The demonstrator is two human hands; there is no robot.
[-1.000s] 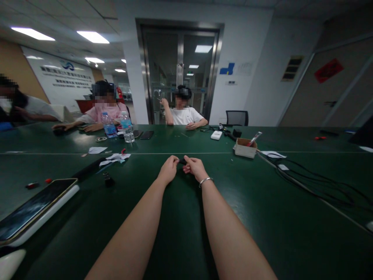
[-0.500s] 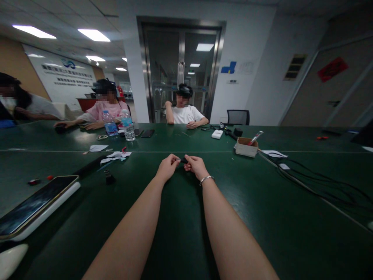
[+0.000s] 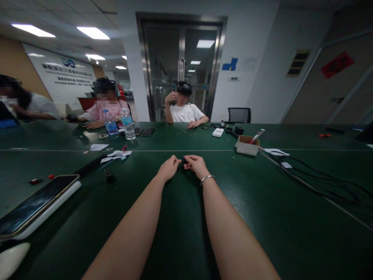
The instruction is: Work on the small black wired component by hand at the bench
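Observation:
Both my arms stretch forward over the green table (image 3: 186, 217). A small black object (image 3: 183, 160), too small to name, shows between my hands. My right hand (image 3: 197, 165), below which a silver bracelet circles the wrist, is closed with thumb and fingers pinching that object. My left hand (image 3: 169, 168) is closed too, its thumb and forefinger pressed together at the object's left end. Whatever sits inside the left fingers is hidden. To the left of my hands stands a small dark bottle-like item (image 3: 108, 176).
At the left lies a phone (image 3: 37, 204) on a white block. Crumpled paper (image 3: 116, 155), two water bottles (image 3: 128, 123) and a white power-bank-like box (image 3: 218, 132) lie farther off. Right of centre are a small cardboard box (image 3: 247, 147) and black cables (image 3: 314, 175). Several people sit opposite.
My hands stay almost in place around the black object; the left fingers have curled in slightly. Across the table, a person in white has raised a hand nearer the head.

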